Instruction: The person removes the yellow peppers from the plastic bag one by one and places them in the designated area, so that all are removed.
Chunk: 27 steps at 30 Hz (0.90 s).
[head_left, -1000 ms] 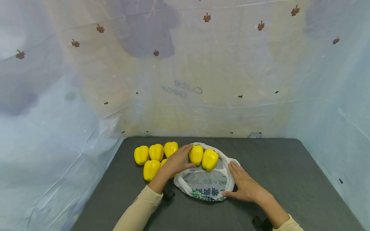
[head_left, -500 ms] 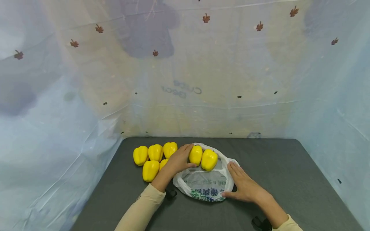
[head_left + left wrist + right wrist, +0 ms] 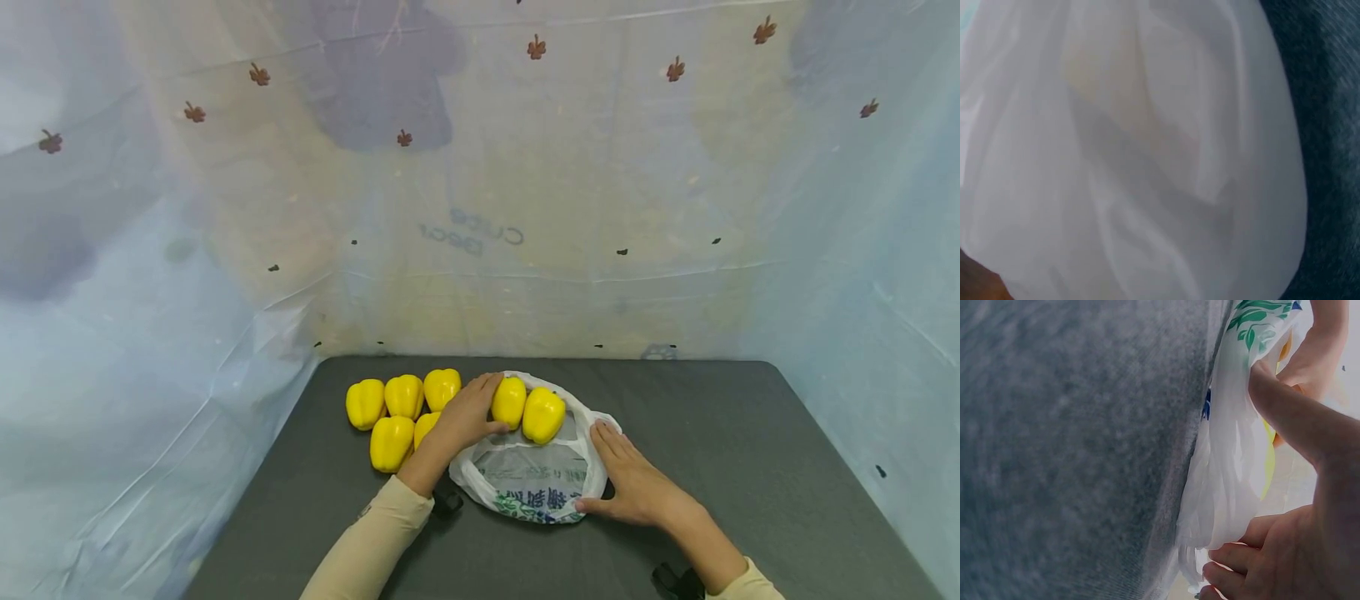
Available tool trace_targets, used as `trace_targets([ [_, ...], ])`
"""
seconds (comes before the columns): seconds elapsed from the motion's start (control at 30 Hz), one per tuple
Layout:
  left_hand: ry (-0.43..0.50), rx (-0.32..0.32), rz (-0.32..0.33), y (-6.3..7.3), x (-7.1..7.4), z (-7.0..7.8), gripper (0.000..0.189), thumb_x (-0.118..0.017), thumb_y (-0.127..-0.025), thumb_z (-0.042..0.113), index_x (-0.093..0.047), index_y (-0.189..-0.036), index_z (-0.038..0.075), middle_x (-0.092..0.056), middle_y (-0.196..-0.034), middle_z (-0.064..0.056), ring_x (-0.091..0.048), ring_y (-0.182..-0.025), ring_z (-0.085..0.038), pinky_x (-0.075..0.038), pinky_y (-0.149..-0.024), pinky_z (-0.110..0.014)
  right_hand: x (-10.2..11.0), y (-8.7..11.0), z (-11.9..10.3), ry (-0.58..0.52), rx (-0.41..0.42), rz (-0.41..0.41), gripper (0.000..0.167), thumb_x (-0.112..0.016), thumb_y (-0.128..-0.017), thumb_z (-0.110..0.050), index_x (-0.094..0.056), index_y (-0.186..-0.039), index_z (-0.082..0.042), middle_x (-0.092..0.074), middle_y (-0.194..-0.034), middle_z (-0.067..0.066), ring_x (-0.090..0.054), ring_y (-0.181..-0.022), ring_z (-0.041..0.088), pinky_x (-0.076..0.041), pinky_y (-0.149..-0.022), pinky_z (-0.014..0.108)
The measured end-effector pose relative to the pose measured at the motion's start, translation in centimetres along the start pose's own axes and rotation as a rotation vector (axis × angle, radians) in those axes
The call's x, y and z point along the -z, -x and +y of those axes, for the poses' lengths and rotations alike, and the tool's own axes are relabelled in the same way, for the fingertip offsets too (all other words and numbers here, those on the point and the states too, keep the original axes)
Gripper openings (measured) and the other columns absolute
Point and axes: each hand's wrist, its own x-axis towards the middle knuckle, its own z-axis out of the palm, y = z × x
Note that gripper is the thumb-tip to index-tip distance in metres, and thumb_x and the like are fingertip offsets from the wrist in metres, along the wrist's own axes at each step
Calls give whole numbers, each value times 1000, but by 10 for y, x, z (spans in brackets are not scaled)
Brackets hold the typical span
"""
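A white plastic bag (image 3: 465, 475) with green and blue print lies with its mouth spread wide. Two yellow bell peppers sit inside it toward the back: the left pepper (image 3: 509, 403) and the right pepper (image 3: 543, 415). My left hand (image 3: 467, 414) rests at the bag's left rim, fingers extended, right beside the left pepper. On the opposite side, my right hand (image 3: 637, 482) lies against the rim with straight fingers and the thumb spread to the front edge. White plastic (image 3: 1147, 156) fills most of the left wrist view. In the right wrist view, thumb and fingertips touch the bag (image 3: 1229, 481).
Left of the bag, several more yellow bell peppers (image 3: 392, 444) stand grouped on the dark grey table (image 3: 720, 417), one partly hidden behind my left hand. A pale patterned sheet (image 3: 570, 200) hangs behind and at both sides.
My left forearm and wrist have shifted slightly to the right, while the hand stays at the rim. The bag, the peppers and my right hand look unmoved.
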Motion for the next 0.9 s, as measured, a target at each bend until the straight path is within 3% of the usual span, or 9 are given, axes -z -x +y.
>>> trace_targets([
  [0.6, -18, 10, 15, 8, -2, 0, 95, -88, -92, 41, -38, -166, 8, -46, -166, -12, -42, -155, -32, -39, -126, -49, 0, 0, -1, -5, -7, -10, 127, -85, -85, -64, -22, -167, 10, -19, -175, 29, -19, -162, 47, -17, -129, 66],
  [0.9, 15, 7, 29, 18, 8, 4, 96, -88, -92, 41, -38, -166, 7, -45, -166, -15, -43, -154, -34, -43, -123, -52, 1, 0, -3, -11, -2, -10, 126, -85, -85, -63, -22, -166, 10, -19, -174, 29, -19, -162, 48, -18, -129, 66],
])
